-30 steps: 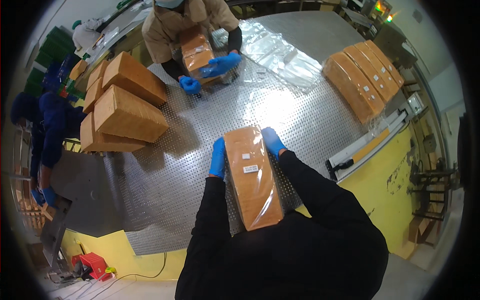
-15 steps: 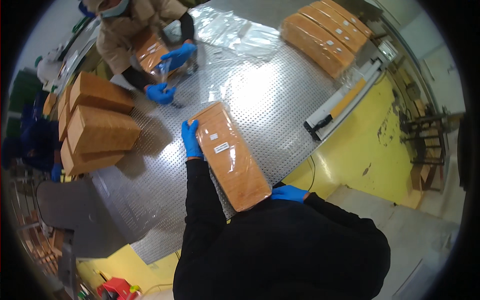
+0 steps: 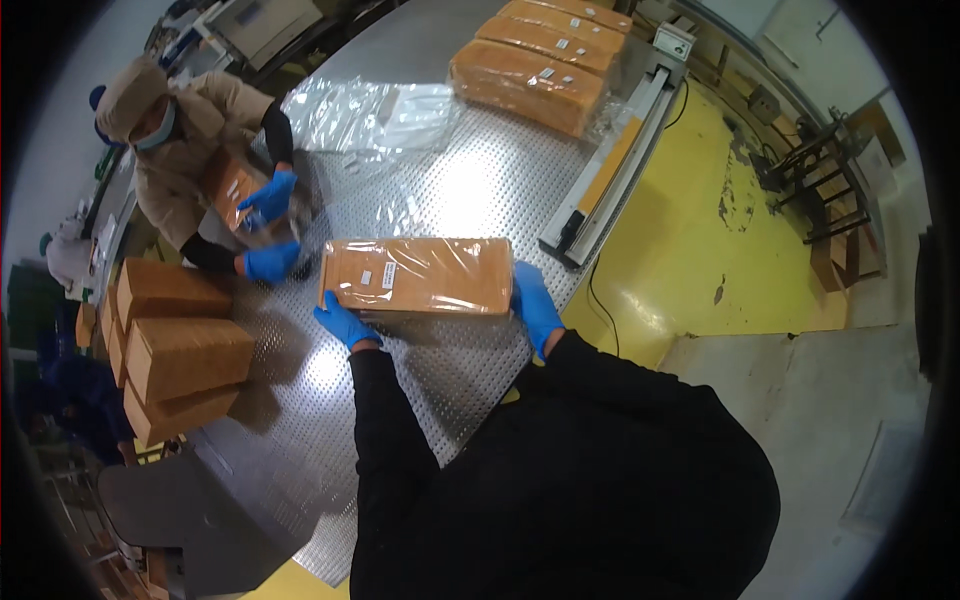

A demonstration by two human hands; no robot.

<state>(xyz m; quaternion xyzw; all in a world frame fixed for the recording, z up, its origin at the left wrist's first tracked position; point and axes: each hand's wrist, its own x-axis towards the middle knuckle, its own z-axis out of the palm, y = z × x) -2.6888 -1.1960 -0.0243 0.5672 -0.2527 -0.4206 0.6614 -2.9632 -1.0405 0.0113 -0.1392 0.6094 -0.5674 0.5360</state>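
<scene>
Gloved hands hold oblong brown block in glossy clear film.

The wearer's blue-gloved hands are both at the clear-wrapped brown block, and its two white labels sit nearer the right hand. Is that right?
Not quite: in the head view, the two white labels sit nearer the left hand, not the right hand. Both are at the clear-wrapped brown block.
</scene>
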